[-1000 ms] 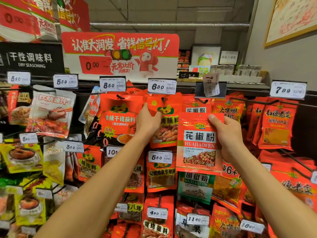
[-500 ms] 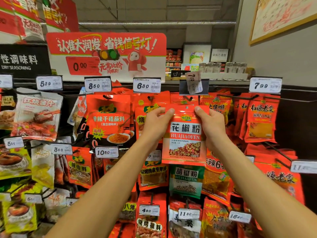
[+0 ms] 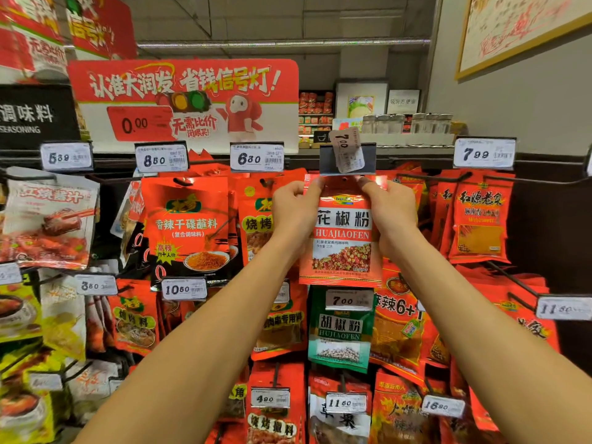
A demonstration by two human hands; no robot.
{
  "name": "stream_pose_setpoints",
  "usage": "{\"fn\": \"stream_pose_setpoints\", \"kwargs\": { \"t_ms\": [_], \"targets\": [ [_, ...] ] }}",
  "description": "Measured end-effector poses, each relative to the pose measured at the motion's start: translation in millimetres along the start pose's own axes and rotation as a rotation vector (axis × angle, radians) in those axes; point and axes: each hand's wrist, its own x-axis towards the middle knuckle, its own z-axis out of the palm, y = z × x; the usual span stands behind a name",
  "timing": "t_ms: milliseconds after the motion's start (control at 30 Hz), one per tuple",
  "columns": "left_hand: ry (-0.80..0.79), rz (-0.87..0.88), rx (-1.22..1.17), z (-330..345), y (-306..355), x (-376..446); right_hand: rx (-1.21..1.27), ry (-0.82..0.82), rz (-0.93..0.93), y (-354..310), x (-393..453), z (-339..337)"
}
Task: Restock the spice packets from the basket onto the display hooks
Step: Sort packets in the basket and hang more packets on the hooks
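Observation:
A red spice packet marked HUAJIAOFEN [image 3: 342, 248] hangs flat in front of the display, its top edge just under a dark price-tag holder [image 3: 347, 161]. My left hand [image 3: 293, 209] pinches the packet's top left corner. My right hand [image 3: 390, 209] pinches the top right corner. The small hanging hole near the packet's top edge sits between my fingertips. The hook behind the tag holder is hidden. The basket is out of view.
Rows of hooks carry red, green and yellow seasoning packets on all sides, each with a white price tag. A green HUJIAOFEN packet [image 3: 340, 331] hangs directly below. A red promotional sign [image 3: 182, 100] stands above the top rail. Bare hooks [image 3: 525, 181] jut out at right.
Both hands raised the packet to just under the tag holder. My left hand moved from a neighbouring hanging packet to the packet's top left corner; my right hand shifted to its top right corner.

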Motion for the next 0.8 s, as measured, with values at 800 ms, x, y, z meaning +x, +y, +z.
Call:
{"fn": "stream_pose_setpoints", "kwargs": {
  "t_ms": [800],
  "targets": [
    [0.185, -0.123, 0.252, 15, -58, 50, -0.320, -0.003, -0.065, 41, 47, -3]
  ]
}}
